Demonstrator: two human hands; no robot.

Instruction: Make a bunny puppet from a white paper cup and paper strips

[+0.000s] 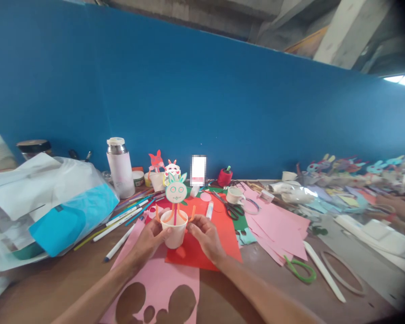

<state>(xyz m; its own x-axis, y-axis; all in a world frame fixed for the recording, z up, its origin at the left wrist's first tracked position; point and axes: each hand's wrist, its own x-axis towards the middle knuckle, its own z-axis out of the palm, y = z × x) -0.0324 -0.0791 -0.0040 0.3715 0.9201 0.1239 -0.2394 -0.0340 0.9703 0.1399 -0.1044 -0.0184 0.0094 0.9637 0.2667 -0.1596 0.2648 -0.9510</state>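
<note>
A white paper cup (175, 235) is held between my hands above red and pink paper. Out of it rises a round paper rabbit face (176, 191) with green-edged ears, on orange and red pipe cleaner pieces. My left hand (154, 234) has its fingers closed against the cup's left side. On the right, my right hand (205, 233) pinches the orange pipe cleaner (192, 214) that bends out over the cup's rim. The cup looks upright.
Left are a plastic bag (70, 198), markers (119, 243) and a thermos (120, 173). Behind stand a red paper figure (156, 160) and a red pot (224, 177). Scissors (234, 210), pink sheets (276, 227) and a green pipe cleaner (302, 272) lie right.
</note>
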